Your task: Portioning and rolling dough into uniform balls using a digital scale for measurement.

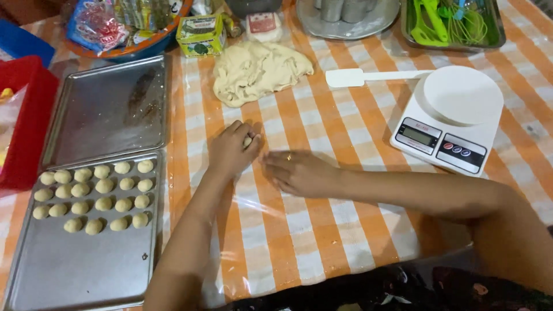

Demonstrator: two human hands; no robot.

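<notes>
The left hand [230,148] has its fingers curled shut around a small dough piece [247,141], held low over the plastic-covered checked table [345,132]. The right hand [299,171] lies flat, fingers spread and empty, beside it. The dough mound [256,70] sits just ahead within reach, and the baking tray [75,270] with 19 dough balls [95,196] waits at the left.

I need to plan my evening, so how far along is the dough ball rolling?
Done: about twenty dough balls sit in rows on the near baking tray, filling roughly its upper half. In hand: the left hand pinches a small dough piece in its fingers; the right hand rests flat on the tablecloth. Left: a large dough lump and a second, bare tray.
</notes>
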